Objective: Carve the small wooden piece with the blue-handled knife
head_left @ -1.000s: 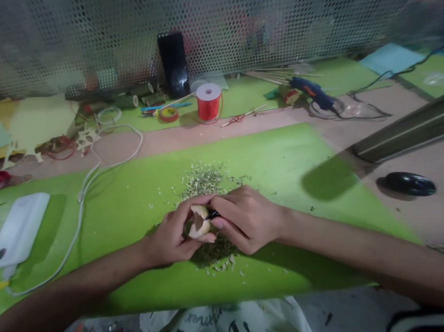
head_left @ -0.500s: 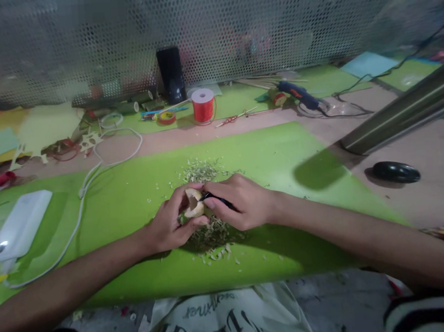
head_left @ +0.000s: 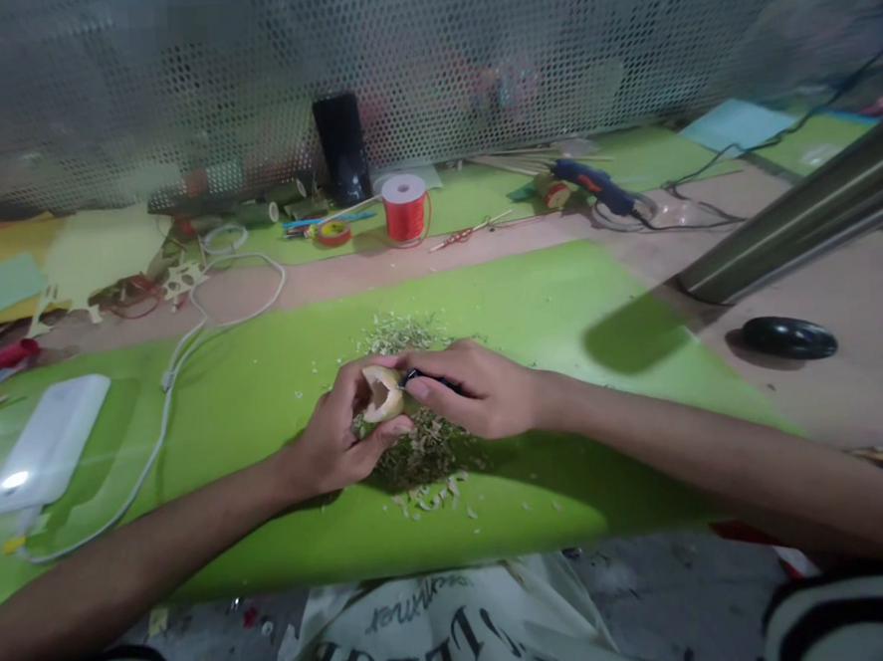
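Note:
My left hand [head_left: 335, 437] is closed around a small pale hollow piece of bamboo [head_left: 382, 394], its open end facing up. My right hand [head_left: 475, 388] is closed on a small dark-handled knife [head_left: 423, 377], whose tip meets the piece's rim. Both hands hover just above a green cutting mat [head_left: 265, 381]. A heap of fine shavings [head_left: 419, 452] lies under and behind the hands.
A white power bank [head_left: 45, 445] with a white cable [head_left: 188, 336] lies at the left. At the back stand a red thread spool [head_left: 404, 208], a black phone [head_left: 341, 147] and a blue glue gun [head_left: 601, 186]. A black mouse [head_left: 790, 337] and a metal bar [head_left: 801, 219] are at the right.
Both hands, with the piece and knife, have shifted a little farther from me on the mat. The camera view has tilted slightly.

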Tool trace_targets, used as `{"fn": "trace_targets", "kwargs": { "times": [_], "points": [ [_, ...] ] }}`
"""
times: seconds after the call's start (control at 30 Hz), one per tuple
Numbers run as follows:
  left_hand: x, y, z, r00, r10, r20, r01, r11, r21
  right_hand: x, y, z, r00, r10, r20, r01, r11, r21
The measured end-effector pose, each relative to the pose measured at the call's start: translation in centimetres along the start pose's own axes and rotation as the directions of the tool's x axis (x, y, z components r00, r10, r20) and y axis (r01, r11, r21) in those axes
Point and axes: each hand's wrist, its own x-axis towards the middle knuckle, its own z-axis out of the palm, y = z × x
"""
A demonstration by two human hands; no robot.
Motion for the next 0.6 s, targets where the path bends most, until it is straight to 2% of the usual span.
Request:
{"fn": "trace_targets", "kwargs": {
  "times": [0.13, 0.33, 0.6],
  "points": [
    [0.14, 0.36, 0.13, 0.999, 0.035, -0.005, -0.035, 0.999, -0.030, -0.02, 0.07, -0.11, 0.999, 0.005, -0.037, -0.004, 1.000, 0.014],
    [0.42, 0.19, 0.40, 0.998, 0.057, -0.017, -0.060, 0.981, -0.186, -0.06, 0.07, -0.16, 0.996, 0.048, -0.069, -0.049, 0.999, -0.010],
    [0.31, -0.37, 0.56, 0.994, -0.044, -0.103, -0.001, 0.916, -0.401, 0.17, 0.16, -0.39, 0.989, 0.095, -0.112, -0.101, 0.994, -0.049]
  ]
}}
